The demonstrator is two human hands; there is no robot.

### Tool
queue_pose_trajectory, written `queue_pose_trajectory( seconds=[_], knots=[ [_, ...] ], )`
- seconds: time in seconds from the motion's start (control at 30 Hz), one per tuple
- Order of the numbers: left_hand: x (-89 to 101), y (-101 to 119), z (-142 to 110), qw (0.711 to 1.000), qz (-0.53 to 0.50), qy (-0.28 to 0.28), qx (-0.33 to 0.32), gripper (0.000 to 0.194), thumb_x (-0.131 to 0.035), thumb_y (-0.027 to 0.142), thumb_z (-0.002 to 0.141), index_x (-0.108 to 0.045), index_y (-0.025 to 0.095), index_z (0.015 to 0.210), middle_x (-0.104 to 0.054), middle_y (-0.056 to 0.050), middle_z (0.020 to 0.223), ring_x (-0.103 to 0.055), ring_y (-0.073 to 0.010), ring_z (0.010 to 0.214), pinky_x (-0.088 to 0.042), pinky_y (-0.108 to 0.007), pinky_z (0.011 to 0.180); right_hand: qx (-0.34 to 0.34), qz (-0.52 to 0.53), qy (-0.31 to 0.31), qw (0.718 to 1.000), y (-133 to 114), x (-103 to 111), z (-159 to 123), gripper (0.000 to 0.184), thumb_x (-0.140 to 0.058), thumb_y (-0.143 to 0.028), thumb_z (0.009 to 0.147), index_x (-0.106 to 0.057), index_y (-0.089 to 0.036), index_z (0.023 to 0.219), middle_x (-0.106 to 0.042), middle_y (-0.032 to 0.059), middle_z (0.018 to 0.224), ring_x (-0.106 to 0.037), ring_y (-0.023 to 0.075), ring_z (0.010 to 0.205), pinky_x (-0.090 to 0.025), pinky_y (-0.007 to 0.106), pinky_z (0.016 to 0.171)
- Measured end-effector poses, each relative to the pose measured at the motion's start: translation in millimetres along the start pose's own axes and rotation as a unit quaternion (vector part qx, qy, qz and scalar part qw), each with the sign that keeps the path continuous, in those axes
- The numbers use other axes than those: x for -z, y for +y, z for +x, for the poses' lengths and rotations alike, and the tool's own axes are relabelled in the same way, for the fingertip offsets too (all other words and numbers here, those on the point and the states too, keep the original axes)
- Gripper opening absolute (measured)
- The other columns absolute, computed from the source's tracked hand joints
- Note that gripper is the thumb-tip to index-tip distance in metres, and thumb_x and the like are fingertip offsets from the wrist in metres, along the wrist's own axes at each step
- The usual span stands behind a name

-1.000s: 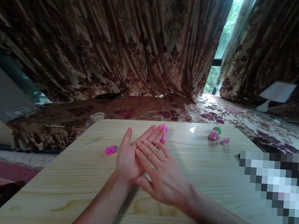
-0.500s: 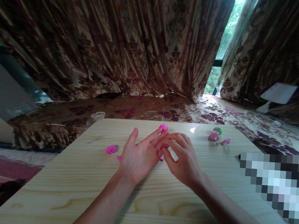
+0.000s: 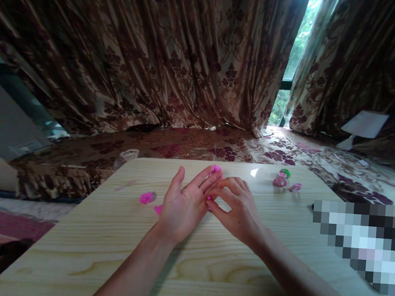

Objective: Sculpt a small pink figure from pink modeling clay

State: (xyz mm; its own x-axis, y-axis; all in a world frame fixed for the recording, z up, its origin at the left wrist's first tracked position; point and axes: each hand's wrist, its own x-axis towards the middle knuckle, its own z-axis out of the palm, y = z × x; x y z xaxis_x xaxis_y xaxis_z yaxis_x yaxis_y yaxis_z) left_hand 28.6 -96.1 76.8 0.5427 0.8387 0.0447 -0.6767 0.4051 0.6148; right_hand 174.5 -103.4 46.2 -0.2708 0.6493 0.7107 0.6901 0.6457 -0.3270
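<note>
My left hand [image 3: 182,210] is palm up over the table, fingers stretched out and thumb apart. At its outer edge my right hand [image 3: 238,209] pinches a small bit of pink modelling clay [image 3: 209,198] between thumb and index finger; its other fingers rest near the left fingers. Behind the left fingertips shows a pink clay lump [image 3: 217,168], partly hidden. Left of the palm lie a pink clay piece [image 3: 146,197] with a hollowed look and a smaller pink scrap [image 3: 158,209], partly covered by the hand.
On the wooden table [image 3: 109,250], at the far right, sit a pink pot-like piece [image 3: 279,180], a green ball with pink spots [image 3: 285,173] and a small pink piece [image 3: 296,187]. A blurred-out object [image 3: 363,245] lies at the right edge. A clear cup [image 3: 126,157] stands behind the far-left corner.
My right hand has lifted off the left palm and moved right, its fingers closing into a pinch on the small clay bit. My left hand has shifted slightly right, still open.
</note>
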Motion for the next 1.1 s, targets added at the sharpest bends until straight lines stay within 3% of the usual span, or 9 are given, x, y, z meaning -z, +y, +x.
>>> queue_pose_trajectory(
  seconds=[0.33, 0.47, 0.53, 0.63, 0.73, 0.93, 1.1],
  knots=[
    [-4.2, -4.6, -1.6, 0.996, 0.08, -0.009, -0.048, 0.059, -0.03, 0.058, 0.085, -0.052, 0.017, 0.12, -0.052, -0.01, 0.129, -0.04, -0.0217, 0.126, -0.026, -0.035, 0.107, -0.015, 0.018, 0.025, 0.999, 0.4, -5.8, -1.2, 0.005, -0.061, -0.02, 0.077, -0.064, -0.021, 0.081, -0.061, 0.0033, 0.088, -0.052, 0.02, 0.089, -0.041, 0.036, 0.079],
    [-6.2, 8.7, 9.3, 0.981, 0.14, 0.066, -0.12, 0.043, -0.045, 0.05, 0.083, -0.061, 0.016, 0.104, -0.06, -0.011, 0.115, -0.048, -0.0222, 0.117, -0.035, -0.036, 0.1, -0.016, 0.026, 0.057, 0.998, 5.3, -1.8, -0.2, 0.007, -0.061, -0.019, 0.078, -0.064, -0.021, 0.083, -0.06, 0.004, 0.086, -0.053, 0.0197, 0.087, -0.042, 0.036, 0.077],
    [-6.4, 23.0, 22.2, 0.957, 0.187, 0.128, -0.18, 0.035, -0.054, 0.045, 0.079, -0.064, 0.016, 0.094, -0.064, -0.009, 0.107, -0.054, -0.0216, 0.11, -0.039, -0.036, 0.094, -0.027, 0.021, 0.076, 0.997, 10.6, -0.2, 0.4, 0.007, -0.061, -0.02, 0.078, -0.065, -0.022, 0.084, -0.059, 0.0044, 0.087, -0.052, 0.0199, 0.087, -0.042, 0.036, 0.077],
    [-1.2, 43.0, 46.9, 0.894, 0.289, 0.194, -0.282, 0.03, -0.061, 0.04, 0.073, -0.065, 0.016, 0.089, -0.066, -0.008, 0.1, -0.058, -0.0201, 0.102, -0.04, -0.035, 0.091, -0.047, 0.018, 0.102, 0.994, 21.2, -1.0, -0.1, 0.007, -0.06, -0.022, 0.079, -0.066, -0.022, 0.084, -0.059, 0.0045, 0.088, -0.053, 0.0197, 0.087, -0.043, 0.036, 0.078],
    [12.3, 47.8, 65.9, 0.83, 0.409, 0.226, -0.303, 0.029, -0.062, 0.039, 0.071, -0.067, 0.016, 0.088, -0.068, -0.007, 0.098, -0.058, -0.0197, 0.1, -0.038, -0.034, 0.092, -0.063, 0.019, 0.121, 0.99, 32.5, -4.3, -1.4, 0.007, -0.06, -0.021, 0.08, -0.066, -0.023, 0.084, -0.058, 0.0041, 0.086, -0.053, 0.0191, 0.086, -0.043, 0.035, 0.077],
    [42.9, 25.7, 63.2, 0.773, 0.569, 0.14, -0.244, 0.036, -0.058, 0.039, 0.076, -0.062, 0.02, 0.106, -0.064, -0.007, 0.112, -0.055, -0.0206, 0.108, -0.034, -0.035, 0.098, -0.07, 0.029, 0.143, 0.987, 48.8, -10.7, 7.3, 0.009, -0.06, -0.021, 0.08, -0.067, -0.023, 0.085, -0.058, 0.0038, 0.085, -0.053, 0.0184, 0.085, -0.044, 0.034, 0.078],
    [52.4, 18.1, 59.0, 0.735, 0.625, 0.109, -0.24, 0.04, -0.06, 0.034, 0.074, -0.059, 0.019, 0.112, -0.059, -0.007, 0.119, -0.05, -0.0203, 0.115, -0.028, -0.037, 0.105, -0.058, 0.037, 0.141, 0.988, 57.0, -16.5, 25.2, 0.009, -0.06, -0.021, 0.08, -0.067, -0.022, 0.085, -0.058, 0.0042, 0.086, -0.053, 0.0183, 0.087, -0.045, 0.034, 0.079]
  ],
)
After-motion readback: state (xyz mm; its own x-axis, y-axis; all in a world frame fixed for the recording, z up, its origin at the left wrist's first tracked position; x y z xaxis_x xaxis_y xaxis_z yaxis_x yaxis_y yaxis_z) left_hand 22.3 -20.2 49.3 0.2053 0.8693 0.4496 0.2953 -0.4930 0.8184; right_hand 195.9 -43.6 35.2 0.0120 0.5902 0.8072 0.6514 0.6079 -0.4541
